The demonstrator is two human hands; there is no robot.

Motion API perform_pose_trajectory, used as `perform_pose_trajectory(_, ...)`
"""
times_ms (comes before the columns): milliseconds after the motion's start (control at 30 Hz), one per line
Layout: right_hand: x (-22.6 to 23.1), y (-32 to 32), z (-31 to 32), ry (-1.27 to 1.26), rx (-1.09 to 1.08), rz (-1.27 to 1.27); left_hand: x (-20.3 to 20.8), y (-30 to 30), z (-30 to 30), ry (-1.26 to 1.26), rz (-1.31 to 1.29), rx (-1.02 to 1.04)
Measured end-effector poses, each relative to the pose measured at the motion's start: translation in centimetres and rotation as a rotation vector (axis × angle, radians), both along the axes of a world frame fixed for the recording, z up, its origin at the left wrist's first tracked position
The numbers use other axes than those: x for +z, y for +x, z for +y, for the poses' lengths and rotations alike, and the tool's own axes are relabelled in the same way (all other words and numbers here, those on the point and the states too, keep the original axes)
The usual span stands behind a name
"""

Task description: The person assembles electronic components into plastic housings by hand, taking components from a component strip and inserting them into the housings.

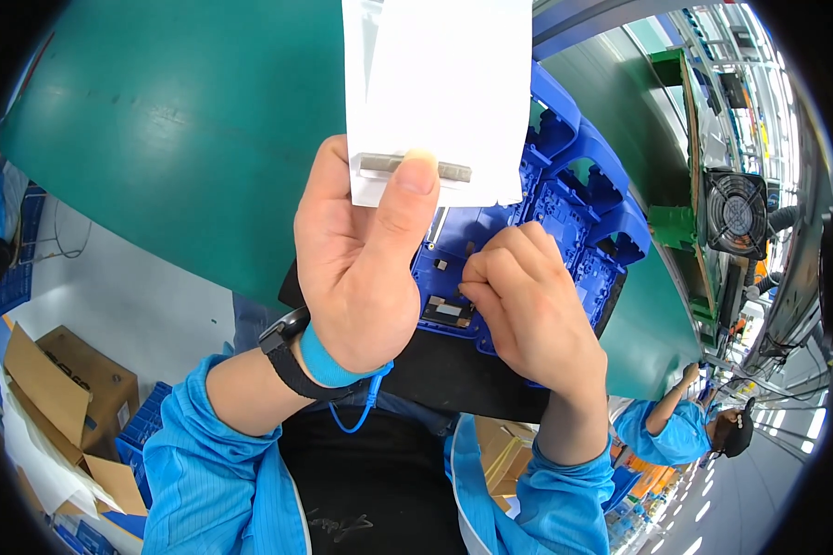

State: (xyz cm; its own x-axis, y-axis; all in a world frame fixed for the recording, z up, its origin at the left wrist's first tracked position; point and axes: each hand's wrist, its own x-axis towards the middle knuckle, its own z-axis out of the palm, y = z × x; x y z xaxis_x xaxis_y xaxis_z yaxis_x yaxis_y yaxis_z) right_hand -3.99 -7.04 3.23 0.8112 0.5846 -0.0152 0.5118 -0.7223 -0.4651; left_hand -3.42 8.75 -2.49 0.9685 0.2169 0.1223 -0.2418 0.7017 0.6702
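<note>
My left hand (366, 268) grips a white paper sheet (444, 83), its thumb pressed on top near the lower edge. Under that thumb a narrow grey strip (455, 172) lies across the sheet. My right hand (541, 305) is closed in a pinch just above a blue plastic housing (472, 227); whatever is between the fingertips, if anything, is too small to make out. A small pale square piece (441, 265) and a dark rectangular part (447, 312) sit in the housing beside that hand. The sheet hides part of the housing.
More blue housings (611, 190) stand to the right on the green table (176, 120). A black mat (463, 375) lies along the near edge. A round fan (737, 213) is at the right. An opened cardboard box (88, 393) stands lower left. Another person (671, 430) works at lower right.
</note>
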Motion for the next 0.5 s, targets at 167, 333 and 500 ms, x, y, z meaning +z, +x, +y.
perform_pose_trajectory(167, -0.32, -0.36, -0.30, -0.023, -0.003, -0.012, 0.05, -0.04, -0.11, 0.044, -0.006, -0.014)
perform_pose_trajectory(333, -0.32, -0.52, -0.22, -0.030, -0.002, -0.003, -0.22, -0.20, -0.04, 0.043, -0.025, -0.026)
perform_pose_trajectory(500, -0.43, -0.83, -0.13, -0.056, -0.015, -0.021, -0.12, -0.30, -0.05, 0.031, -0.013, -0.045)
